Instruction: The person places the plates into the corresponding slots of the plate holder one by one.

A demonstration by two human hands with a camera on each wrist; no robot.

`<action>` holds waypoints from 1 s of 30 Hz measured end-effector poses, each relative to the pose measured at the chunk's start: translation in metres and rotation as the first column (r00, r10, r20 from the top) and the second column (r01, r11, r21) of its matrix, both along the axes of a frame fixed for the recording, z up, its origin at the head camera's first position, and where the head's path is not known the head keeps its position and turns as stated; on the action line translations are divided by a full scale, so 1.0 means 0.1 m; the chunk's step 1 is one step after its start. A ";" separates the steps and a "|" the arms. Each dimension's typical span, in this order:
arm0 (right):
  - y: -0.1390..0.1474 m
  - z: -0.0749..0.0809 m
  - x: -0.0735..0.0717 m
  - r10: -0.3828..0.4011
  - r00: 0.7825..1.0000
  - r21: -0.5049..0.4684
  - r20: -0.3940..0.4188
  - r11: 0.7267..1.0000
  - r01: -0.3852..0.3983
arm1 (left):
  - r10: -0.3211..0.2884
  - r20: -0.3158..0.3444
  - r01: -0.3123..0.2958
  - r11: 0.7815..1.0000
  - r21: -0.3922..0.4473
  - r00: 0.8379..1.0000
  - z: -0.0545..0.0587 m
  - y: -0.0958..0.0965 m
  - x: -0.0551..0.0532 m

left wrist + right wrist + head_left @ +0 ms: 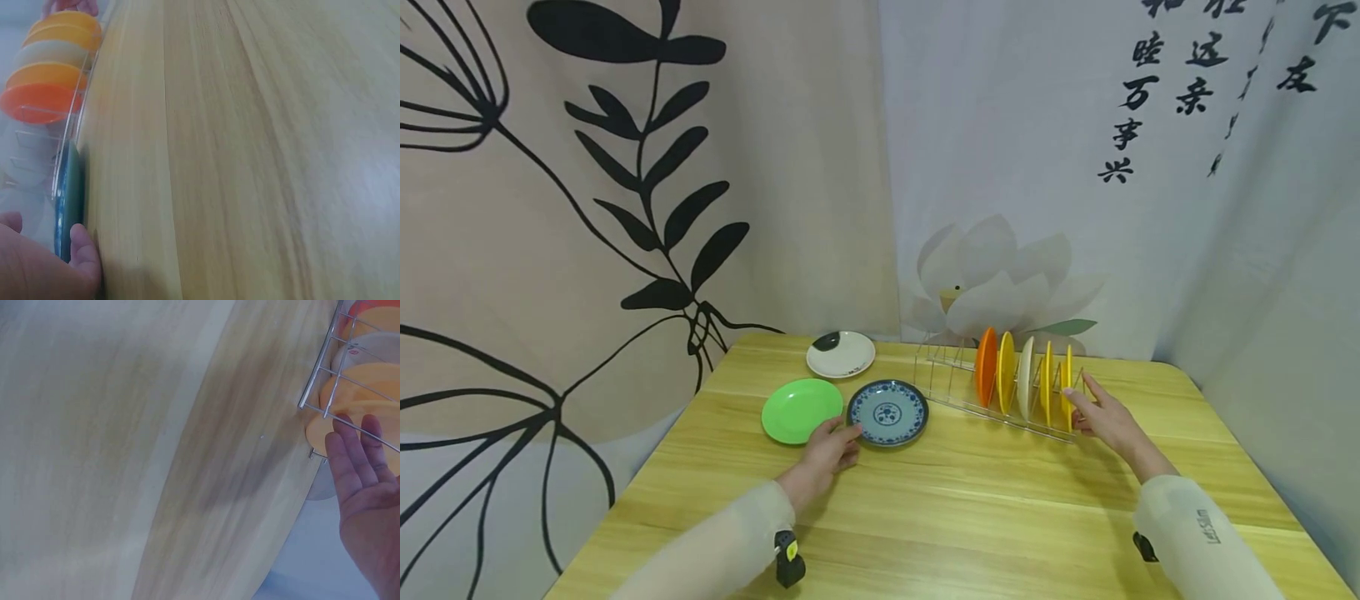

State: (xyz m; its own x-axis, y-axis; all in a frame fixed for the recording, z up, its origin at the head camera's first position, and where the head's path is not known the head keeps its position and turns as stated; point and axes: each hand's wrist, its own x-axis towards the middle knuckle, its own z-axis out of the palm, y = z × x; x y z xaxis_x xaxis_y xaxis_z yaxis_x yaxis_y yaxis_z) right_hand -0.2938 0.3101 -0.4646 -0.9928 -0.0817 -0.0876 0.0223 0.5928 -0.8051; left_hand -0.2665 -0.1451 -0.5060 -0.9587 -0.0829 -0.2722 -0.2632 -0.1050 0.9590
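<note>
In the head view, my left hand [829, 452] is at the near-left rim of a blue-and-white patterned plate [889, 413]. The left wrist view shows its fingers bent under that rim, thumb on the other side, pinching the plate's edge. A green plate [802, 411] lies just left of it. My right hand [1107, 418] is at the right end of a wire dish rack [951, 400], next to the outermost yellow plate [1067, 387]. Its fingers [350, 459] extend nearly straight by the rack's end wire in the right wrist view; the thumb is hidden there.
An orange plate [986, 367], a yellow plate [1004, 372], a white plate [1025, 379] and another yellow plate [1047, 382] stand upright in the rack. A white plate with a black patch [841, 355] lies behind the green one. A printed curtain [805, 208] hangs behind the wooden table [970, 508].
</note>
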 end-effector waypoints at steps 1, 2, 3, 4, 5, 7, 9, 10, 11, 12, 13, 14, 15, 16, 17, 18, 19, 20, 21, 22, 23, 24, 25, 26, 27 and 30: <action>0.00 0.00 0.00 0.000 1.000 0.002 0.000 1.000 0.000 | 0.003 0.002 -0.003 1.000 0.003 1.000 0.00 0.01 0.00; 0.00 0.00 0.00 -0.001 1.000 0.003 0.000 1.000 0.001 | 0.005 0.003 -0.005 1.000 0.006 1.000 0.01 0.02 0.00; 0.00 -0.01 0.00 -0.002 1.000 0.005 -0.001 1.000 0.002 | 0.008 0.003 -0.008 1.000 0.008 1.000 0.01 0.04 -0.01; 0.01 -0.01 0.00 -0.002 1.000 0.006 -0.001 1.000 0.002 | 0.010 0.003 -0.010 1.000 0.009 1.000 0.01 0.05 -0.01; 0.01 -0.01 0.00 -0.002 1.000 0.006 -0.001 1.000 0.002 | 0.012 0.002 -0.012 1.000 0.012 1.000 0.02 0.06 -0.01; 0.01 -0.01 -0.01 -0.003 1.000 0.003 -0.001 1.000 0.003 | 0.016 0.001 -0.016 1.000 0.012 1.000 0.02 0.07 -0.02; 0.01 -0.02 -0.01 -0.002 1.000 0.002 -0.003 1.000 0.002 | 0.018 0.001 -0.018 1.000 0.007 1.000 0.01 0.09 -0.04; 0.01 -0.02 -0.01 -0.001 1.000 0.002 -0.005 1.000 0.001 | 0.019 0.002 -0.019 1.000 0.005 1.000 0.01 0.09 -0.04; 0.01 -0.02 -0.01 -0.001 1.000 0.004 -0.006 1.000 0.001 | 0.020 0.004 -0.020 1.000 0.004 1.000 0.00 0.10 -0.05; 0.01 -0.02 -0.01 0.000 1.000 0.007 -0.008 1.000 0.000 | 0.022 0.006 -0.022 1.000 0.002 1.000 0.00 0.10 -0.06; 0.01 -0.02 -0.01 0.001 1.000 0.009 -0.007 1.000 -0.001 | 0.027 0.008 -0.027 1.000 0.002 1.000 0.00 0.11 -0.06; 0.01 -0.02 -0.01 0.001 1.000 0.010 -0.006 1.000 -0.001 | 0.034 0.012 -0.034 0.999 0.002 0.999 -0.01 0.11 -0.07; 0.01 -0.02 -0.01 0.003 1.000 0.010 -0.005 1.000 -0.003 | 0.041 0.011 -0.041 0.999 0.006 0.999 -0.01 0.12 -0.08; 0.01 -0.02 -0.01 0.004 1.000 0.012 -0.004 1.000 -0.004 | 0.049 0.010 -0.049 0.999 0.011 0.999 -0.02 0.12 -0.09; 0.01 -0.02 -0.01 0.004 1.000 0.014 -0.002 1.000 -0.004 | 0.057 0.007 -0.057 0.998 0.016 0.998 -0.02 0.13 -0.10; 0.01 -0.02 -0.02 0.004 1.000 0.016 -0.001 1.000 -0.004 | 0.066 0.001 -0.066 0.998 0.021 0.998 -0.03 0.14 -0.11; 0.01 -0.02 -0.02 0.004 1.000 0.016 0.001 1.000 -0.004 | 0.073 -0.008 -0.073 0.997 0.025 0.997 -0.03 0.15 -0.12; 0.01 -0.02 -0.02 0.006 1.000 0.016 0.001 1.000 -0.006 | 0.080 -0.018 -0.079 0.996 0.028 0.997 -0.04 0.16 -0.13; 0.01 -0.02 -0.02 0.006 1.000 0.017 0.000 1.000 -0.006 | 0.085 -0.027 -0.084 0.996 0.031 0.996 -0.04 0.17 -0.14; 0.00 -0.02 -0.02 0.006 1.000 0.017 -0.001 1.000 -0.006 | 0.090 -0.038 -0.089 0.996 0.029 0.995 -0.04 0.18 -0.14; 0.00 -0.02 -0.02 0.006 1.000 0.017 -0.002 1.000 -0.006 | 0.095 -0.049 -0.094 0.995 0.026 0.994 -0.04 0.19 -0.15; 0.00 -0.02 -0.02 0.006 1.000 0.016 -0.002 1.000 -0.006 | 0.100 -0.058 -0.099 0.995 0.023 0.993 -0.04 0.20 -0.15; 0.00 -0.02 -0.01 0.008 1.000 0.016 -0.003 1.000 -0.008 | 0.104 -0.064 -0.103 0.994 0.020 0.993 -0.03 0.20 -0.16; 0.00 -0.02 -0.01 0.008 1.000 0.016 -0.004 1.000 -0.008 | 0.108 -0.066 -0.107 0.994 0.021 0.992 -0.03 0.21 -0.16; 0.01 -0.02 -0.01 0.006 1.000 0.017 -0.004 1.000 -0.006 | 0.111 -0.068 -0.110 0.994 0.022 0.991 -0.03 0.21 -0.17; 0.01 -0.03 -0.02 0.001 1.000 0.019 -0.002 1.000 -0.001 | 0.121 -0.063 -0.120 0.993 0.022 0.991 -0.01 0.22 -0.18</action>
State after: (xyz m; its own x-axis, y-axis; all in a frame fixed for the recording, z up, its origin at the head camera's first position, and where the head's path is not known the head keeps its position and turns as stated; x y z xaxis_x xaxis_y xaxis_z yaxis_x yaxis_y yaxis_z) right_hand -0.2959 0.3112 -0.4671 -0.9929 -0.0815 -0.0871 0.0197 0.6083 -0.7935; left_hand -0.2845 -0.1226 -0.5071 -0.9577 -0.1940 -0.2126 -0.1852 -0.1501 0.9712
